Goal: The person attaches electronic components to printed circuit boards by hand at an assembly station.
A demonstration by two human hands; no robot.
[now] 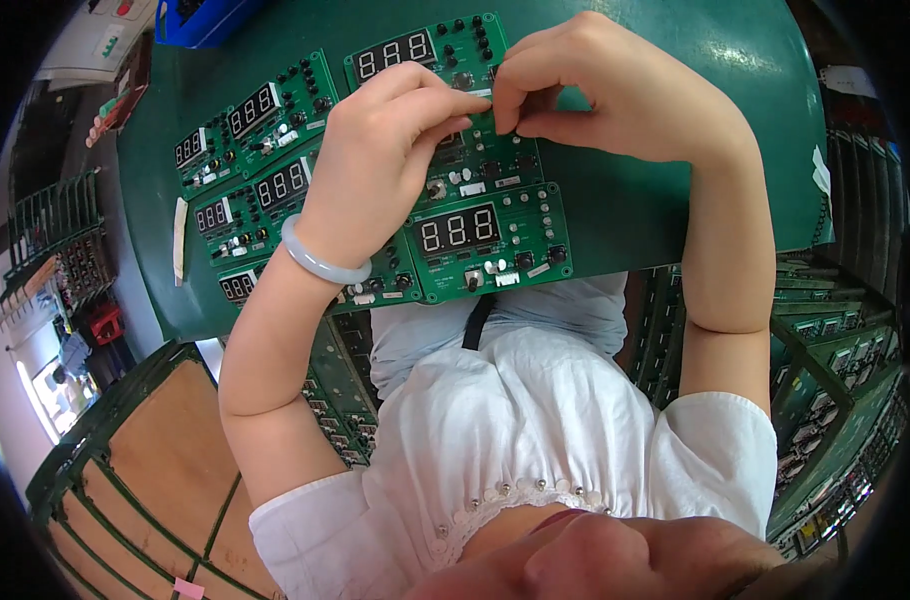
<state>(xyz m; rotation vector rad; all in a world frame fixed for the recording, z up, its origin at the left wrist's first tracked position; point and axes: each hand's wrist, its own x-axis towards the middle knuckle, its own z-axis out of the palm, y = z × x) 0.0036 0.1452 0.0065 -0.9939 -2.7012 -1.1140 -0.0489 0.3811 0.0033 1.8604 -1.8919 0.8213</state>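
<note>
Several green circuit boards with three-digit displays lie in rows on the green table. My left hand (400,125), with a pale bangle (320,262) at the wrist, reaches over a board (515,165) in the right-hand column. Its thumb and index finger are drawn together near that board's upper part. Just to the right, my right hand (585,95) has curled fingers and thumb brought close over the same board. Whatever either hand pinches is too small or hidden to name. Nearest me lies another board (490,240), its display and small black and white parts in plain sight.
A blue bin (203,22) stands at the far left of the table (635,215). A thin pale strip (180,242) lies by the left edge. Racks holding boards (825,400) stand on the right, and a green-framed rack with brown panels (165,460) is at lower left.
</note>
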